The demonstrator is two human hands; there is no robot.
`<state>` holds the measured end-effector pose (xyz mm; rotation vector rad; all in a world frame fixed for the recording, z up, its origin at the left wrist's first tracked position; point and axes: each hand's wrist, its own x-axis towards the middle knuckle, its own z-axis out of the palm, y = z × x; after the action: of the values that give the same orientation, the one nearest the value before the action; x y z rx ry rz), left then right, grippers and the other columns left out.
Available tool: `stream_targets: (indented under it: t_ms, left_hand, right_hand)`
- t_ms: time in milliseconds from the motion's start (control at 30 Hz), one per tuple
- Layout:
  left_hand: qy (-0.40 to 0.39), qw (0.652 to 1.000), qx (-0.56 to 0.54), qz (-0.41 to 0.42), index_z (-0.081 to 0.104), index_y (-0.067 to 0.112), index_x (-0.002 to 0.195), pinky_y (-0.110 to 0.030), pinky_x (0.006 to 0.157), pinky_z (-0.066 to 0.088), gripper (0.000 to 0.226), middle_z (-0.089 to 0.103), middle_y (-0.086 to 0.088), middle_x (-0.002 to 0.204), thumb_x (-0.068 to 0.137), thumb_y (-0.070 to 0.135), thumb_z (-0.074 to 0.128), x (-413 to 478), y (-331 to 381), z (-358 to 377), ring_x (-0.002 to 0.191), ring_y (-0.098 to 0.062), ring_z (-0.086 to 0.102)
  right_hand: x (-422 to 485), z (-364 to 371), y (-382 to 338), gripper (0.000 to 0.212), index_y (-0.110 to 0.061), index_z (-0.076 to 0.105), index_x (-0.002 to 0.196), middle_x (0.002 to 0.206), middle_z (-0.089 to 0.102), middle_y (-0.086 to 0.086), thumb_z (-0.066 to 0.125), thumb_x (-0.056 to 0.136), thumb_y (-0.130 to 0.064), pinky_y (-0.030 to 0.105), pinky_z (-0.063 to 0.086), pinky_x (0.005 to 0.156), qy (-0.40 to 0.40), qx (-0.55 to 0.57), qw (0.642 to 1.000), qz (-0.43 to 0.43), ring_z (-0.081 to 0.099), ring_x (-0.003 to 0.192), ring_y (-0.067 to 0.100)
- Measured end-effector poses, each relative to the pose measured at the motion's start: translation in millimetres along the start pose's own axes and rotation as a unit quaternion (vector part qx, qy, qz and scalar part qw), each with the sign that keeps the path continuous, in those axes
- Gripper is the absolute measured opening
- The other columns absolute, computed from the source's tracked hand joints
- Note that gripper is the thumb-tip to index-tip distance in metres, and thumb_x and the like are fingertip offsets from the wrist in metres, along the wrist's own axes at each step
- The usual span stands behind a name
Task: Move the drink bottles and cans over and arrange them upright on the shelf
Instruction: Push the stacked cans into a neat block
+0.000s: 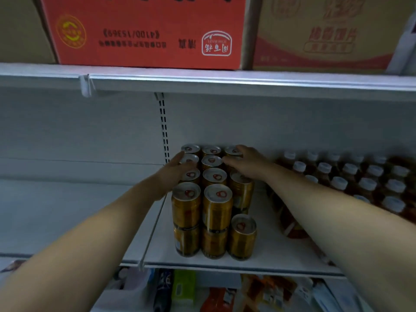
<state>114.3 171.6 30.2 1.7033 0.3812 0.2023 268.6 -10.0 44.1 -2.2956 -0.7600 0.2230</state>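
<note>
Several gold drink cans with silver tops and red pull tabs stand upright in two stacked layers on the white shelf. A single low can stands at the block's front right. My left hand lies flat, fingers straight, against the left side of the upper cans near the back. My right hand rests with curved fingers over the top of a can in the right rear column. Tea bottles with white caps fill the shelf to the right.
A red carton and a tan carton sit on the shelf above. The shelf section left of the cans is bare. Mixed packaged goods lie on the level below.
</note>
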Motion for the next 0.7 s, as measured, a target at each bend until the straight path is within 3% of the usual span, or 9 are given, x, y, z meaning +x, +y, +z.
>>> stream_targets:
  t_ms: [67, 200, 333, 467, 533, 633, 700]
  left_hand:
    - [-0.007, 1.0, -0.013, 0.007, 0.047, 0.035, 0.128, -0.025, 0.059, 0.053, 0.043, 0.066, -0.001, 0.107, 0.089, 0.02, 0.06, 7, -2, 4, 0.084, -0.014, 0.069]
    - [0.003, 1.0, -0.013, 0.014, 0.058, 0.042, 0.099, -0.022, 0.052, 0.052, 0.041, 0.073, 0.005, 0.082, 0.084, 0.003, 0.061, 19, -12, 6, 0.071, -0.011, 0.07]
    - [0.002, 1.0, -0.005, 0.018, 0.054, 0.049, 0.096, -0.022, 0.052, 0.053, 0.047, 0.072, 0.011, 0.074, 0.086, 0.004, 0.059, 23, -15, 5, 0.07, -0.011, 0.07]
    - [0.012, 1.0, -0.01, 0.015, 0.045, 0.053, 0.097, -0.015, 0.047, 0.049, 0.035, 0.069, 0.018, 0.068, 0.092, 0.02, 0.056, 19, -9, 6, 0.06, 0.002, 0.066]
    - [0.026, 1.0, -0.009, 0.008, 0.039, 0.053, 0.112, -0.014, 0.054, 0.051, 0.03, 0.065, 0.018, 0.085, 0.091, 0.037, 0.055, 12, -6, 6, 0.067, 0.006, 0.066]
    - [0.067, 0.997, -0.042, 0.021, 0.027, 0.037, 0.143, -0.029, 0.09, 0.045, 0.068, 0.051, 0.0, 0.133, 0.083, 0.06, 0.05, -2, -15, 2, 0.103, -0.008, 0.056]
    - [0.071, 0.993, -0.076, 0.054, 0.026, 0.033, 0.146, -0.036, 0.098, 0.041, 0.091, 0.045, -0.002, 0.142, 0.069, 0.075, 0.054, -22, -30, 1, 0.113, -0.011, 0.051]
  right_hand:
    - [16, 3, 2, 0.094, -0.024, 0.035, 0.146, 0.149, 0.038, 0.006, 0.059, 0.07, -0.075, 0.033, 0.046, 0.087, -0.038, 0.001, 0.999, 0.021, 0.047, 0.123, 0.025]
    - [30, 22, 10, 0.108, -0.019, 0.025, 0.151, 0.157, 0.022, 0.006, 0.059, 0.067, -0.079, 0.038, 0.035, 0.104, -0.055, -0.037, 0.997, 0.031, 0.035, 0.135, 0.027]
    - [30, 24, 13, 0.131, -0.018, 0.025, 0.15, 0.155, 0.024, 0.007, 0.05, 0.044, -0.089, 0.043, 0.036, 0.106, -0.04, -0.044, 0.998, 0.025, 0.035, 0.135, 0.03]
    - [26, 22, 10, 0.131, -0.018, 0.028, 0.149, 0.153, 0.03, 0.007, 0.049, 0.042, -0.09, 0.041, 0.039, 0.103, -0.043, -0.028, 0.998, 0.025, 0.04, 0.132, 0.029]
    - [19, 21, 8, 0.114, -0.019, 0.035, 0.146, 0.149, 0.036, 0.007, 0.051, 0.055, -0.087, 0.041, 0.04, 0.102, -0.005, -0.028, 1.0, 0.003, 0.043, 0.129, 0.028]
    - [6, 15, 6, 0.09, -0.018, 0.04, 0.142, 0.145, 0.039, 0.007, 0.048, 0.073, -0.076, 0.039, 0.038, 0.1, 0.104, -0.043, 0.992, -0.054, 0.041, 0.129, 0.026]
    - [-13, 16, 6, 0.088, -0.017, 0.046, 0.137, 0.139, 0.044, 0.006, 0.045, 0.069, -0.074, 0.032, 0.037, 0.092, 0.145, -0.006, 0.986, -0.084, 0.044, 0.125, 0.023]
